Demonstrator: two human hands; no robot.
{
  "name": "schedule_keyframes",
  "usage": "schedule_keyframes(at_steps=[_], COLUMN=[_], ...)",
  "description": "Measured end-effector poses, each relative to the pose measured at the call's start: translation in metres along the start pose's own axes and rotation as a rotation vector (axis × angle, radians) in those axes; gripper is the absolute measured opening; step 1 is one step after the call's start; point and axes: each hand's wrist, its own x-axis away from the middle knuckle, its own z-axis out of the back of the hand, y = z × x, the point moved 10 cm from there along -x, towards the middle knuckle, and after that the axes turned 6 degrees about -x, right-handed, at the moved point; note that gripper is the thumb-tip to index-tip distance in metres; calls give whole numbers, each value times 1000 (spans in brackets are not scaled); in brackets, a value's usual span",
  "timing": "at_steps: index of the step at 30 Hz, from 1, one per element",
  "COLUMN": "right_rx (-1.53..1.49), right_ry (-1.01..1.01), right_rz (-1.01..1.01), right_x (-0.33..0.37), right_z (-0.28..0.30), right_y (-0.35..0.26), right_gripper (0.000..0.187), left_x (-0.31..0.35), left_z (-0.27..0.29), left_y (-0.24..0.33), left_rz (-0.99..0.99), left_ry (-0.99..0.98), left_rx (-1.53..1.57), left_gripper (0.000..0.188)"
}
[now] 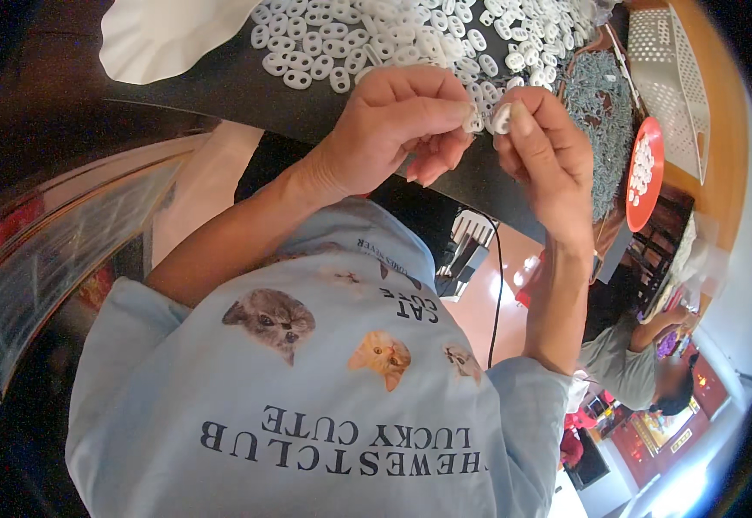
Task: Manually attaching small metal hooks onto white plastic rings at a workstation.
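Note:
My left hand (393, 129) pinches a small white plastic piece (473, 121) between thumb and forefinger, its other fingers curled beneath. Close beside it, my right hand (555, 160) grips another small white piece (502, 118) between thumb and fingertips. The two pieces are held nearly side by side above the near edge of the dark table; whether they touch is hard to tell. Behind my hands spreads a large heap of white oval pieces (333, 45), each with two holes. To the right of it lies a heap of small grey-blue parts (599, 112).
A red plate (634, 210) with small white pieces stands at the right, near a white perforated basket (691, 95). A white wavy-edged sheet or tray (168, 39) lies at the far left of the dark tabletop (220, 97). Another person (626, 363) sits at the right. A black cable (498, 285) hangs below.

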Motion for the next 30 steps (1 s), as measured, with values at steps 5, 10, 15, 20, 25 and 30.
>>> schedule_keyframes(at_steps=[5,10,15,20,25,30], right_rx=[-67,41,70,106,149,168], right_ry=[-72,-137,-169,-220,-238,-247], right_rz=[-160,-175,-178,-163,-151,-218], right_x=[1,2,4,4,2,3], right_z=[0,0,-1,-4,-4,-9], right_y=[12,10,9,8,8,7], right_gripper=[26,24,22,22,20,16], left_x=[-1,1,2,2,4,5], left_z=[-3,-6,-10,-12,-13,-14], left_y=[-1,-1,-1,-2,-1,-2], left_rz=[-12,4,1,13,25,37], left_ry=[-47,-47,-67,-86,-93,-112], left_rx=[-84,-148,-218,-250,-260,-275], left_gripper=[16,13,14,15,16,16])
